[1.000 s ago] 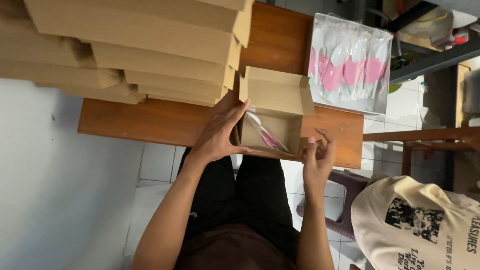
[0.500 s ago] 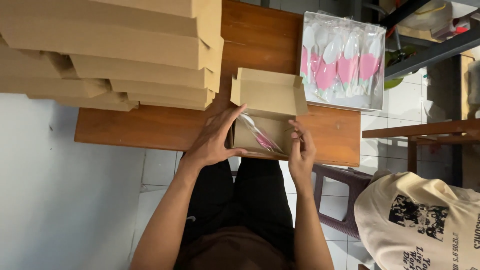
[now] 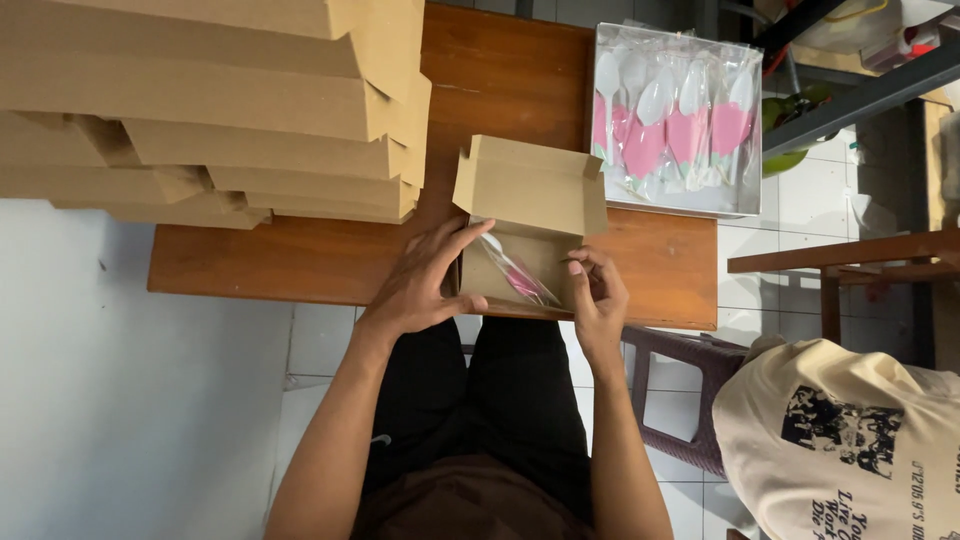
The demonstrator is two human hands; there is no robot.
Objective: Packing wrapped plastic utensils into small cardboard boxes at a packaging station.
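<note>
2 hands are working at a small open cardboard box point(image 3: 520, 265) at the near edge of a wooden table point(image 3: 300, 260).

The left hand point(image 3: 420, 285) is lying flat, fingers spread, against the box's left wall, gripping nothing. The right hand point(image 3: 598, 300) is curling at the box's right wall, fingertips pinching its edge. A wrapped spoon with pink point(image 3: 515, 275) is lying slanted inside the box, whose lid is standing open. A stack of flat cardboard boxes point(image 3: 220, 110) is sitting to the left; a clear tray of wrapped spoons point(image 3: 675, 120) is resting beyond, to the right.
</note>
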